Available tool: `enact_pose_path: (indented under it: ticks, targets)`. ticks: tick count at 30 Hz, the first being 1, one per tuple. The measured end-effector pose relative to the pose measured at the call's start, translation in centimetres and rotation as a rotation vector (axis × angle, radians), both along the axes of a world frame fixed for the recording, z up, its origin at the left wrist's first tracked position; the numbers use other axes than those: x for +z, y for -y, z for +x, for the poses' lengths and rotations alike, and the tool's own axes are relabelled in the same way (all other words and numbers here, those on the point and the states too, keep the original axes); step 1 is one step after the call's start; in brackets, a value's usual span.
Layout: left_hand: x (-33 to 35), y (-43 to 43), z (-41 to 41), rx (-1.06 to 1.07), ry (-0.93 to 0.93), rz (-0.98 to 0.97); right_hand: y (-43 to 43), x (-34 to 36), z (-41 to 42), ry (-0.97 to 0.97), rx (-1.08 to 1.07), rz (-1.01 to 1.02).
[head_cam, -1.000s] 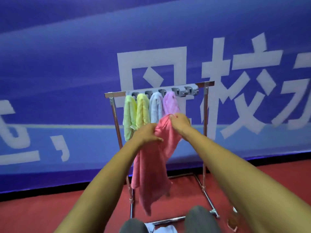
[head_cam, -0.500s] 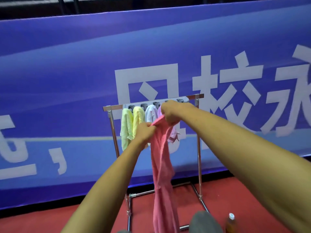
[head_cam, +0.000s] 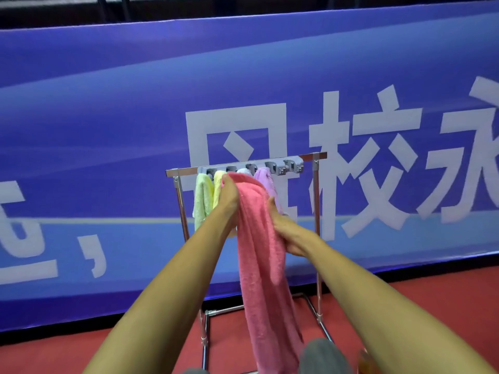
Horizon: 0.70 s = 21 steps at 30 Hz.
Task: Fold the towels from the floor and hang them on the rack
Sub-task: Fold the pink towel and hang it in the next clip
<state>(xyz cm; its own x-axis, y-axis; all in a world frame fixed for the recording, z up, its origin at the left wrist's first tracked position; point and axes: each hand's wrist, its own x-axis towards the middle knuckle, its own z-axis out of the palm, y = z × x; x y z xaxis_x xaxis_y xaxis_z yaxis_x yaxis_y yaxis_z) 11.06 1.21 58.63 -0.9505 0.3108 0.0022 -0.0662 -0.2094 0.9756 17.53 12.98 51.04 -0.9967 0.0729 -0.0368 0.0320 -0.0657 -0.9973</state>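
Observation:
A long pink towel (head_cam: 263, 255) hangs in front of me, folded over at its top. My left hand (head_cam: 229, 197) grips its upper left edge. Lower on the right side, my right hand (head_cam: 283, 228) holds the towel's edge. Behind them stands a small chrome rack (head_cam: 179, 201) with a grey clip bar (head_cam: 286, 166). A green towel (head_cam: 202, 201), a yellow towel (head_cam: 217, 188), a white towel (head_cam: 244, 170) and a lilac towel (head_cam: 266, 179) hang from its clips. The pink towel covers most of the white one.
A blue banner (head_cam: 108, 130) with white characters stands right behind the rack. The floor (head_cam: 54, 352) is red. The rack's base tubes (head_cam: 224, 310) lie on the floor. A grey shoe tip (head_cam: 321, 354) and part of an orange bottle (head_cam: 364, 360) show at the bottom.
My left hand has risen to the towel's top near the clip bar. My right hand has dropped from the top to the towel's right side. The towel now hangs doubled over.

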Motion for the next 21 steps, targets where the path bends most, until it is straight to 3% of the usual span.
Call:
enact_pose_path:
  ticks: [3, 5, 6, 11, 13, 15, 17, 21]
  targets:
    - [0.0, 0.9, -1.0, 0.051, -0.007, 0.0, -0.6, -0.7, 1.2, 0.18, 0.099, 0.464]
    - [0.1, 1.0, -1.1, 0.054, -0.009, -0.004, -0.4, -0.7, 0.9, 0.26, 0.006, 0.857]
    - [0.0, 1.0, -1.0, 0.05, -0.014, -0.012, -0.2, -0.6, 0.9, 0.29, -0.066, 0.96]
    - [0.3, 1.4, -0.6, 0.06, -0.105, -0.053, -1.8, 0.8, 1.7, 0.352, -0.298, 1.215]
    - [0.5, 2.4, -1.0, 0.089, -0.117, -0.043, -3.4, 1.2, 2.5, 0.357, -0.409, 1.221]
    - [0.5, 3.5, -2.1, 0.104, -0.11, -0.059, -4.9, 2.1, 2.9, 0.384, -0.423, 1.111]
    - [0.4, 4.1, -3.5, 0.107, -0.076, -0.076, -6.0, 3.5, 2.9, 0.329, -0.419, 0.848]
    - [0.1, 4.5, -5.1, 0.058, 0.01, -0.215, -6.4, 6.3, 2.0, 0.009, -0.498, -0.22]
